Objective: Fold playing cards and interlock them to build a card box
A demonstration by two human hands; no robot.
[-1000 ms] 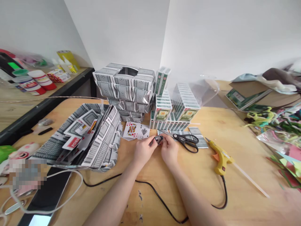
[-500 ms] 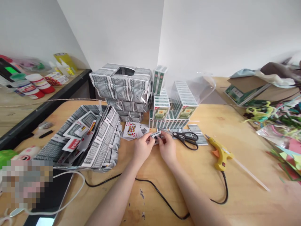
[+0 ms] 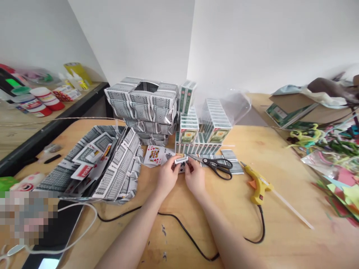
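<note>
Both hands meet at the middle of the wooden table (image 3: 280, 246). My left hand (image 3: 166, 175) and my right hand (image 3: 194, 176) each pinch an end of a small folded playing card (image 3: 181, 160), held just above the tabletop. Face-up cards (image 3: 155, 154) lie just beyond my left hand. Black scissors (image 3: 217, 164) rest right of my right hand, on a strip of card backs.
A panel woven from cards (image 3: 106, 164) lies at left, with a stacked card-built box (image 3: 146, 102) behind it. Card packs (image 3: 206, 129) stand at the back. A yellow glue gun (image 3: 256, 185) with a black cord (image 3: 182, 231) lies at right. Craft clutter (image 3: 333, 149) fills the far right.
The two hands have shifted slightly left and away, and the folded card now shows its patterned edge on top. Nothing else on the table moved.
</note>
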